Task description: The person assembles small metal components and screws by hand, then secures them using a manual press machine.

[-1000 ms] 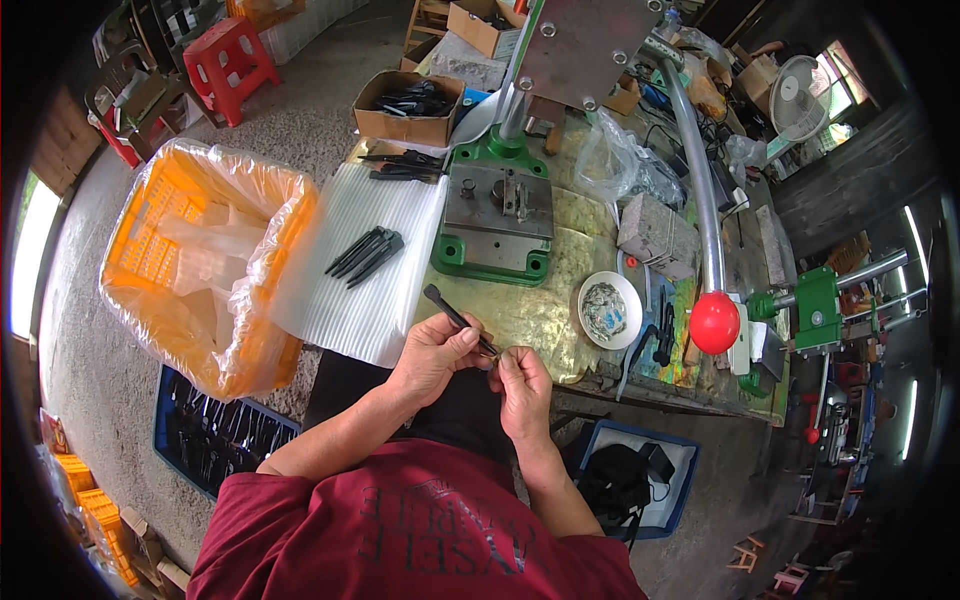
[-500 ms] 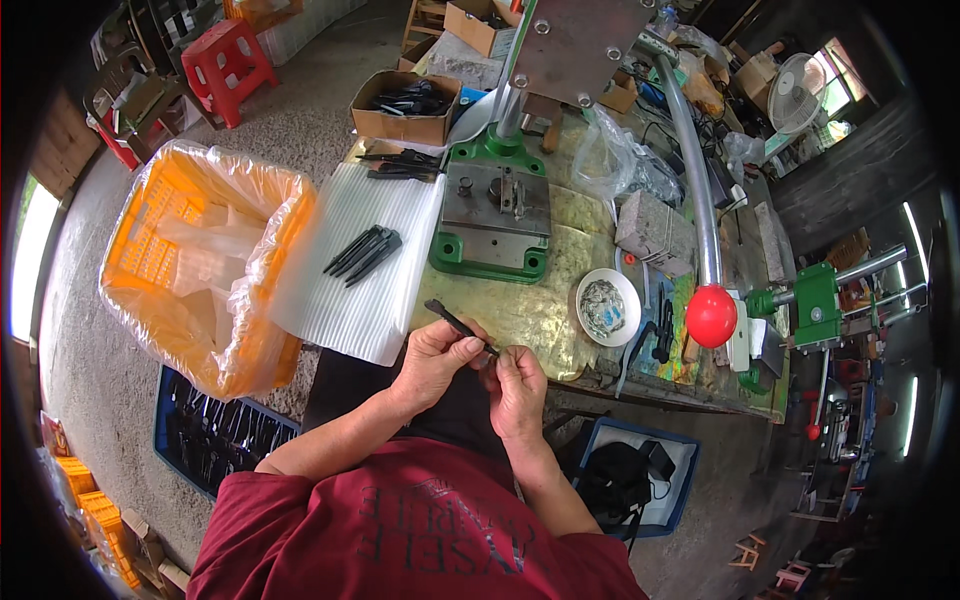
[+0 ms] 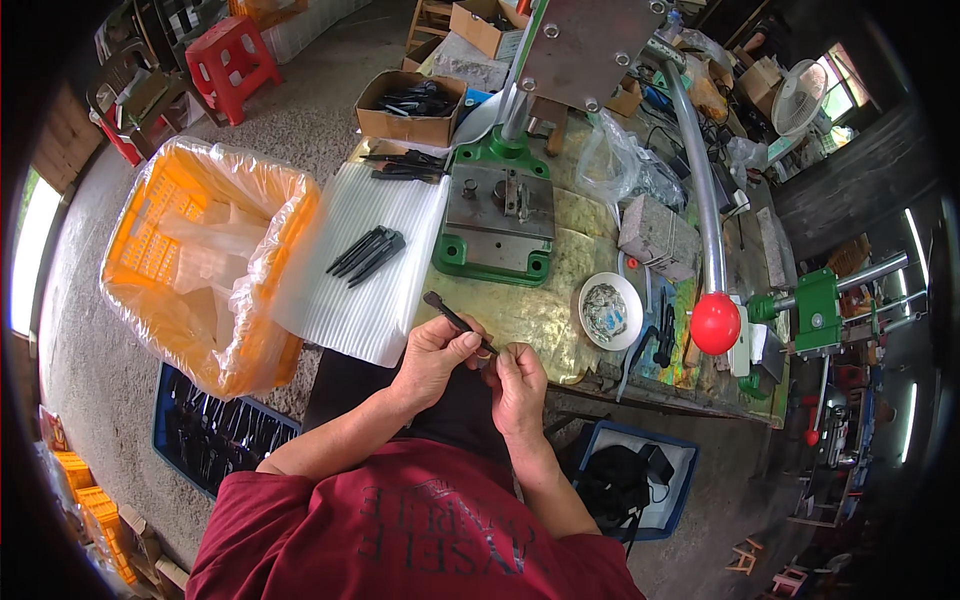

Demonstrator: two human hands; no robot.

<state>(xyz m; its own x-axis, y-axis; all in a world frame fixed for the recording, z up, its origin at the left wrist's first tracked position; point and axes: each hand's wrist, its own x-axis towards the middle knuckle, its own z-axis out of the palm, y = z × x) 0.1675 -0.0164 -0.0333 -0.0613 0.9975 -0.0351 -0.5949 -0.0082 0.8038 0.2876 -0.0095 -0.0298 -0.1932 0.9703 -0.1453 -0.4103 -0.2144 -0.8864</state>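
Over the near edge of the workbench, my left hand (image 3: 437, 357) is closed round a slim black piece (image 3: 447, 309) with a wider flat end pointing up and left. At its lower right end my right hand (image 3: 517, 388) pinches with thumb and fingers; its fingertips hide that end. Farther left, several similar black pieces (image 3: 365, 254) lie side by side on a ribbed white foam sheet (image 3: 385, 320). Beyond my hands stands a green hand press (image 3: 490, 265) with a steel plate on its base. A white bowl (image 3: 628, 335) of small shiny parts sits right of it.
An orange crate (image 3: 165, 220) lined with clear plastic stands at the left. A cardboard box (image 3: 410, 127) of black pieces is at the back. The press lever's red ball (image 3: 715, 323) hangs over the bench's right side. Blue trays (image 3: 160, 430) rest on the floor.
The flat end of the black piece has tipped up slightly. Both hands keep nearly the same place and grip, while the whole view has shifted a little.
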